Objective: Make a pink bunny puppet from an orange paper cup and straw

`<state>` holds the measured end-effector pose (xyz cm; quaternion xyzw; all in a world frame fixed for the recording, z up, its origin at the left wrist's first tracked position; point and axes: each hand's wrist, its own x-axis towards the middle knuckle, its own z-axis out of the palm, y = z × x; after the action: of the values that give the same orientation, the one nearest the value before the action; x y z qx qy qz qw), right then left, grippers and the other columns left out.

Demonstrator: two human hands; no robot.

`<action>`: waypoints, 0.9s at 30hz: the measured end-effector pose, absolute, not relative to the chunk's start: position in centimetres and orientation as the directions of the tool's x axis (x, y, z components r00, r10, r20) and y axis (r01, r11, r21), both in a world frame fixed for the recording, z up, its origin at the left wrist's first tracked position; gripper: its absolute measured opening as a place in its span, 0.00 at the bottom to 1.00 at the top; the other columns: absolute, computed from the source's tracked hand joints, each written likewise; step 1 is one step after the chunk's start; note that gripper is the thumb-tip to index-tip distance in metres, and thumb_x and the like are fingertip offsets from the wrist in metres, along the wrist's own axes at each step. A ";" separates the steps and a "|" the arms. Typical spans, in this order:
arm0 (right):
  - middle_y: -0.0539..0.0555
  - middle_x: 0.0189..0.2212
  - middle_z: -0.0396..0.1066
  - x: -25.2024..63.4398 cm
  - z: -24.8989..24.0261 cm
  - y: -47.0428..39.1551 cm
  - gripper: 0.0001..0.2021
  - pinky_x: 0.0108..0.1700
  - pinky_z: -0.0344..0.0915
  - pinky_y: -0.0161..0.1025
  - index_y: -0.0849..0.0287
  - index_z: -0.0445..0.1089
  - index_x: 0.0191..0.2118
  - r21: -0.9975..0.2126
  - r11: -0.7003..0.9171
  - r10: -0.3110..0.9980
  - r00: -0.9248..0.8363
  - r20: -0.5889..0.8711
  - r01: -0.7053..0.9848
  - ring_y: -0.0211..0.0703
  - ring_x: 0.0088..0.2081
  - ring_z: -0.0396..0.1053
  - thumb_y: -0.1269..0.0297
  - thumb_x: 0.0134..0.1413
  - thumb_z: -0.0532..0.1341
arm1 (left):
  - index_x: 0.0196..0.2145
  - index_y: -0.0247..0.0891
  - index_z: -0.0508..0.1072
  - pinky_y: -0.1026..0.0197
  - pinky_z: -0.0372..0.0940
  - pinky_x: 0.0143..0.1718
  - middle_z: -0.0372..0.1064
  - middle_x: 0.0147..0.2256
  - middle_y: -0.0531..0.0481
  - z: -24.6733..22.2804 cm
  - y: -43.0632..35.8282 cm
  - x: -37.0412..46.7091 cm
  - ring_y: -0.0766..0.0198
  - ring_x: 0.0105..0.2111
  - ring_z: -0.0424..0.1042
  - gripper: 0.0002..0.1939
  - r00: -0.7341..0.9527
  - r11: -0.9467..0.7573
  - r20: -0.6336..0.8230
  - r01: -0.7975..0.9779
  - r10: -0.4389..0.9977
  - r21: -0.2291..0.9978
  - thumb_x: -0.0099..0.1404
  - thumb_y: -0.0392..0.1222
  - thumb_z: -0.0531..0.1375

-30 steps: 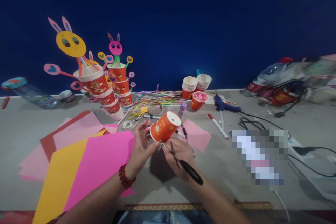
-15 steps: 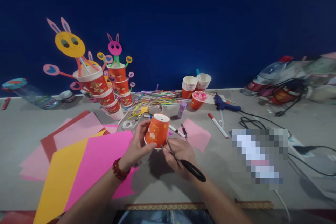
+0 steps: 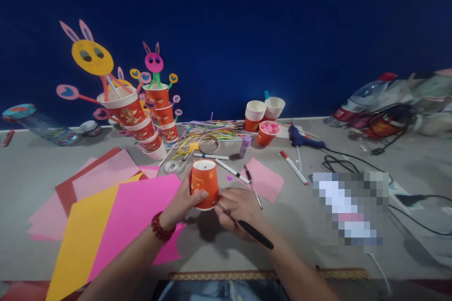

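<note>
an orange paper cup (image 3: 205, 186) is held upside down above the table (image 3: 293, 235), its wide rim downward and its white base, with a small dark mark, facing up. the cup is gripped at its side by the fingers of the left hand (image 3: 188, 196), with the thumb laid across the front. black-handled scissors (image 3: 257, 235) are grasped by the fingers of the right hand (image 3: 239, 208), and their metal tip is brought to the cup's lower right side, close to the rim; whether the wall is pierced cannot be told.

the step in hand appears to be work on the cup's wall with the scissor point. for the next move, a steady cup and careful pressure seem to be called for, with the left fingers clear of the tip.

beyond the cup, two white markers (image 3: 232, 171) are seen; to the left, a bright pink sheet (image 3: 132, 225) is spread.
</note>
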<state>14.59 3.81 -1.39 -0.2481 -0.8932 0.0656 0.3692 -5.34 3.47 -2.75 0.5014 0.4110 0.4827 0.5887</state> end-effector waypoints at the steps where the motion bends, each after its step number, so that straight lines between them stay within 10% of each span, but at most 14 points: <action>1: 0.48 0.22 0.63 14.6 -1.4 3.8 0.14 0.29 0.53 0.38 0.57 0.63 0.26 -0.295 0.867 0.493 -0.600 0.630 0.402 0.39 0.25 0.59 0.69 0.64 0.51 | 0.52 0.35 0.68 0.48 0.71 0.46 0.72 0.49 0.37 -2.7 3.4 -5.1 0.48 0.44 0.75 0.35 0.194 0.031 0.001 -0.160 0.981 0.987 0.55 0.58 0.70; 27: 0.49 0.23 0.62 13.3 -0.8 1.7 0.19 0.30 0.58 0.38 0.54 0.59 0.26 -0.812 0.530 0.824 -0.373 0.426 0.244 0.41 0.26 0.62 0.63 0.71 0.45 | 0.54 0.41 0.65 0.48 0.73 0.47 0.74 0.46 0.43 -5.2 1.9 -4.1 0.50 0.45 0.77 0.38 -0.222 -0.262 0.249 -0.032 0.943 0.965 0.49 0.47 0.75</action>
<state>13.35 1.74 -0.79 -0.3518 -0.7587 0.3332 0.4354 -4.07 1.87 -5.19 0.4878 0.4670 0.6269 0.3886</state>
